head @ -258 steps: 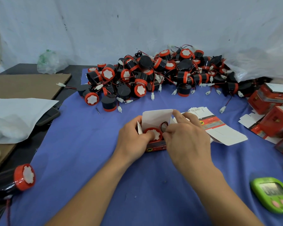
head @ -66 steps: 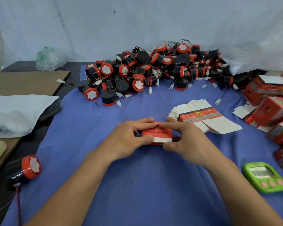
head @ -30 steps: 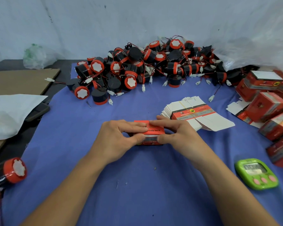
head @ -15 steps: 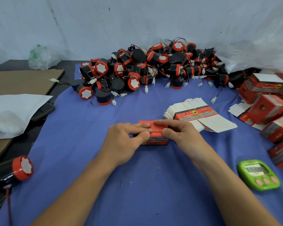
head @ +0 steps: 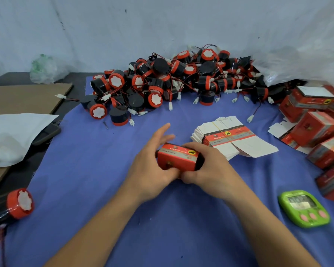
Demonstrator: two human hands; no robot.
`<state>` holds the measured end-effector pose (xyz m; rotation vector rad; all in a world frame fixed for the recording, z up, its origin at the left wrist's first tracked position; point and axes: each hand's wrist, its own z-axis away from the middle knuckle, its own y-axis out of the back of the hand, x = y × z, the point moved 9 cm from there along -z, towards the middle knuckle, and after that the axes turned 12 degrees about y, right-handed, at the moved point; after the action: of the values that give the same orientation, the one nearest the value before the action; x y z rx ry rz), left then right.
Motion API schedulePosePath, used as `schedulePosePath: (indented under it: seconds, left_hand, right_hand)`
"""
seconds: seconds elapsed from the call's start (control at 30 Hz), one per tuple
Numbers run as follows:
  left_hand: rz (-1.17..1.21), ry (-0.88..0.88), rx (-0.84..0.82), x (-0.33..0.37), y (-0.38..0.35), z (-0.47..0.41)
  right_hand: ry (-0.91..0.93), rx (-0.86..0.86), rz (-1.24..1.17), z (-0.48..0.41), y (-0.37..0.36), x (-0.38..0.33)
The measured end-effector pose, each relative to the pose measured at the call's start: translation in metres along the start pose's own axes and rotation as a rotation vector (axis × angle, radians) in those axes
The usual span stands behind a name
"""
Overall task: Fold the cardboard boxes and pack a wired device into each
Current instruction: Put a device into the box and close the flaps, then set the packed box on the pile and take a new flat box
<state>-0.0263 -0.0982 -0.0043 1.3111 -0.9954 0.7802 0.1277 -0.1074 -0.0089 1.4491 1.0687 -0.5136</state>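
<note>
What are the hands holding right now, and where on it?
A closed red cardboard box: the right hand grips its right end, while the left hand braces its left end, fingers outstretched.

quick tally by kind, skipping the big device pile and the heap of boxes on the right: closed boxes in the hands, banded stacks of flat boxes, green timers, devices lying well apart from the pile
closed red box, gripped by the right hand with the left hand against it: 1
banded stack of flat boxes: 1
green timer: 1
lone device at the left edge: 1
total: 4
</note>
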Motion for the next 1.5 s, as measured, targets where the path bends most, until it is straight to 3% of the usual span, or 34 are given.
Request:
schedulePosePath:
  seconds: [0.1, 0.33, 0.43, 0.57, 0.67, 0.77, 0.9, 1.0, 1.1, 1.23, 1.33, 1.4, 1.5]
  left_hand:
    - [-0.018, 0.088, -0.030, -0.008, -0.014, -0.004]
    - [0.387, 0.289, 0.017, -0.008, -0.013, -0.022]
    - [0.361, 0.347, -0.078, 0.015, -0.026, -0.028]
    - [0.276, 0.258, -0.265, 0.070, -0.050, -0.043]
    - [0.189, 0.290, -0.435, 0.105, -0.096, -0.049]
    - [0.290, 0.306, -0.566, 0.139, -0.147, -0.055]
    - [0.366, 0.259, -0.619, 0.178, -0.195, -0.075]
    - [0.261, 0.239, -0.753, 0.183, -0.235, -0.075]
    - [0.022, 0.079, -0.750, 0.182, -0.262, -0.071]
    - [-0.184, -0.089, -0.504, 0.183, -0.249, -0.093]
    - [-0.203, -0.128, -0.365, 0.171, -0.213, -0.108]
    - [-0.299, -0.173, -0.278, 0.159, -0.185, -0.116]
    - [-0.545, -0.191, -0.211, 0.137, -0.148, -0.127]
  right_hand:
    - [0.008, 0.074, -0.069, 0.000, 0.003, 0.000]
    - [-0.121, 0.213, -0.782, 0.003, 0.005, 0.011]
    - [-0.130, 0.231, -0.715, 0.006, 0.026, 0.002]
    - [-0.139, 0.225, -0.594, 0.021, 0.072, -0.011]
    - [-0.235, 0.293, -0.596, 0.047, 0.109, -0.003]
    - [-0.305, 0.488, -0.682, 0.073, 0.156, 0.015]
    - [-0.158, 0.998, -1.266, 0.091, 0.220, 0.035]
    - [-0.103, 1.177, -1.503, 0.089, 0.227, 0.044]
    - [-0.200, 1.178, -1.320, 0.079, 0.208, 0.049]
    - [-0.359, 1.121, -0.933, 0.068, 0.190, 0.053]
    - [-0.336, 0.997, -0.599, 0.063, 0.183, 0.049]
    - [-0.286, 0.756, -0.147, 0.053, 0.179, 0.041]
    - [-0.160, 0.213, 0.419, 0.024, 0.143, 0.033]
